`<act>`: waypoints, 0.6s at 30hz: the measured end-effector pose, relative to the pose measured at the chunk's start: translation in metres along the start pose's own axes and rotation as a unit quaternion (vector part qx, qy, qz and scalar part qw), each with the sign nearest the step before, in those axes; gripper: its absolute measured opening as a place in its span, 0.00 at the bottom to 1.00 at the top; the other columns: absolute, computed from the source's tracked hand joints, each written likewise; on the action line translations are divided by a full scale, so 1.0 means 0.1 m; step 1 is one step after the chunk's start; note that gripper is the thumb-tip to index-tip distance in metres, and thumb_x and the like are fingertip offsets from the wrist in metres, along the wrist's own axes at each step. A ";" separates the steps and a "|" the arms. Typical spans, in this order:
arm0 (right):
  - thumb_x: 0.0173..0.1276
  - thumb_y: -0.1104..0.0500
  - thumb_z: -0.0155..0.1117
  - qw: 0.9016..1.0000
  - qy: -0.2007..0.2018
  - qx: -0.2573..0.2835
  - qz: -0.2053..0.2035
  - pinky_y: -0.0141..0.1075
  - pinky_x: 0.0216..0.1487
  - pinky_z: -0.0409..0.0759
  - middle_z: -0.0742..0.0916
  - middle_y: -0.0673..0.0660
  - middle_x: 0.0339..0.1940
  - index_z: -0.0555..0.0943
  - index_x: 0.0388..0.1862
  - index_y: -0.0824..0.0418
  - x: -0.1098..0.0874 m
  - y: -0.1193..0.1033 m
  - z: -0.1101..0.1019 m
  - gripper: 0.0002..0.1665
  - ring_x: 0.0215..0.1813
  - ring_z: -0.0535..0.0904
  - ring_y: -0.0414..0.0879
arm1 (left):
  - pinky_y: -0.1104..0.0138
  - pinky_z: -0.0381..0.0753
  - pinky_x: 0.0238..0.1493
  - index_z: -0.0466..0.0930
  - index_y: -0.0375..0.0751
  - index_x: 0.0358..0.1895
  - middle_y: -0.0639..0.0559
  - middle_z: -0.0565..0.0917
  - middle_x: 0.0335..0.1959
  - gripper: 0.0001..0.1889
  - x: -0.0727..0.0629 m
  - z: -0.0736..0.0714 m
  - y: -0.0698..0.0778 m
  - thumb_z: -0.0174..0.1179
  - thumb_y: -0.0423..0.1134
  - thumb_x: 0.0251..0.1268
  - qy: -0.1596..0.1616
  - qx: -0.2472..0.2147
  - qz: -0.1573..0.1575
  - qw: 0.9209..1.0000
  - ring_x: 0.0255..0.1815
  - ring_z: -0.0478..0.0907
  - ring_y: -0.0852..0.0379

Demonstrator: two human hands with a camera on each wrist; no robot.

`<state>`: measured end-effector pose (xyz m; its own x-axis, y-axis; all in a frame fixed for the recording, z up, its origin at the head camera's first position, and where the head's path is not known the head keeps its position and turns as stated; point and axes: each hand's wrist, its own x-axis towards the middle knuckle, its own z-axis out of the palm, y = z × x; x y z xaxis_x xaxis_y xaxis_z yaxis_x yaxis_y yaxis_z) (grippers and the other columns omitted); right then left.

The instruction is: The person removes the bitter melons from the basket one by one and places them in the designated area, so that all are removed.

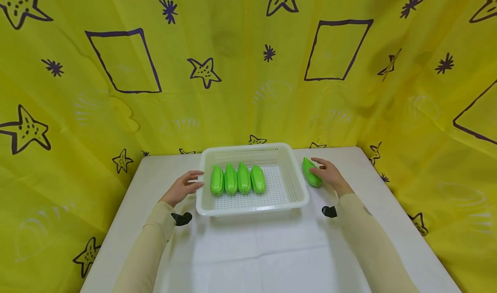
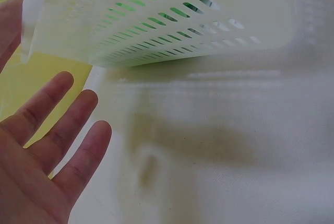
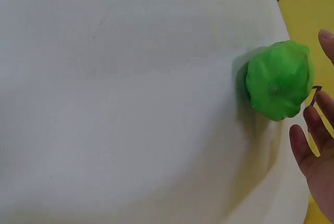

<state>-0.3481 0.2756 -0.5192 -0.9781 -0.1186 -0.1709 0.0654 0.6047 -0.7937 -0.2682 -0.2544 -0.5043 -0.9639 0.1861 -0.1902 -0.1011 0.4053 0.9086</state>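
A white plastic basket point(image 1: 248, 210) with a slotted bottom stands on the table. Side by side in its left part lie several glossy green, ribbed vegetables point(image 1: 231, 180), which look like bitter melons. My left hand point(image 1: 182, 187) is at the basket's left rim, its fingertips right at the edge. In the left wrist view, three straight fingers point(image 2: 83, 153) spread below the basket's side. To the right of the basket, one more green bitter melon point(image 1: 310, 174) lies on the table. My right hand point(image 1: 328, 173) reaches over it, thumb and fingers spread around its right side.
A white cloth covers the table point(image 1: 260, 254). Yellow curtains point(image 1: 237, 107) with starfish drawings hang behind it and along both sides. Dark wrist-camera mounts point(image 1: 181, 218) stick out beneath both sleeves.
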 end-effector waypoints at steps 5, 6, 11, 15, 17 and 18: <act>0.73 0.51 0.61 0.999 0.033 -0.014 -0.021 0.62 0.68 0.61 0.62 0.67 0.75 0.61 0.76 0.61 0.03 -0.10 -0.05 0.38 0.71 0.58 0.68 | 0.46 0.72 0.63 0.65 0.45 0.70 0.33 0.60 0.72 0.27 -0.01 0.00 0.02 0.59 0.44 0.71 -0.001 0.005 0.004 1.000 0.68 0.64 0.33; 0.73 0.52 0.61 0.999 0.040 -0.016 -0.024 0.61 0.68 0.62 0.63 0.68 0.75 0.61 0.76 0.61 0.04 -0.13 -0.06 0.38 0.71 0.59 0.68 | 0.46 0.72 0.63 0.65 0.45 0.70 0.33 0.60 0.72 0.27 -0.01 0.00 0.02 0.59 0.44 0.71 -0.001 0.004 0.004 1.000 0.68 0.64 0.33; 0.74 0.52 0.59 0.998 0.060 0.008 -0.016 0.59 0.68 0.64 0.62 0.69 0.75 0.60 0.77 0.60 0.04 -0.33 -0.07 0.38 0.71 0.60 0.66 | 0.44 0.72 0.62 0.63 0.42 0.71 0.31 0.59 0.72 0.28 -0.02 0.00 0.03 0.58 0.43 0.72 -0.003 0.002 0.014 1.000 0.68 0.63 0.31; 0.74 0.50 0.58 0.997 0.068 0.047 0.001 0.58 0.69 0.62 0.63 0.69 0.75 0.58 0.77 0.61 0.00 -0.52 -0.06 0.38 0.72 0.60 0.65 | 0.44 0.71 0.63 0.64 0.43 0.71 0.31 0.59 0.72 0.28 -0.03 0.01 0.03 0.58 0.43 0.72 -0.003 0.002 0.010 1.000 0.68 0.63 0.32; 0.74 0.49 0.58 0.995 0.069 0.065 0.007 0.58 0.70 0.60 0.63 0.68 0.75 0.58 0.77 0.62 -0.02 -0.62 -0.06 0.39 0.72 0.59 0.65 | 0.45 0.71 0.63 0.64 0.44 0.71 0.32 0.59 0.72 0.28 -0.03 0.00 0.03 0.58 0.44 0.72 -0.003 0.004 0.007 1.000 0.68 0.63 0.32; 0.74 0.49 0.58 0.995 0.068 0.072 0.008 0.57 0.71 0.60 0.63 0.68 0.75 0.58 0.77 0.62 -0.04 -0.66 -0.05 0.39 0.73 0.59 0.65 | 0.45 0.71 0.63 0.64 0.44 0.71 0.33 0.60 0.72 0.27 -0.03 0.00 0.03 0.59 0.44 0.72 -0.002 0.005 0.005 1.000 0.68 0.63 0.33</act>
<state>-0.3499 0.2399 -0.4629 -0.9938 0.0039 -0.1113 0.0992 0.4850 -0.8689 -0.2659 -0.2532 -0.5008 -0.9641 0.1936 -0.1818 -0.0884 0.4114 0.9072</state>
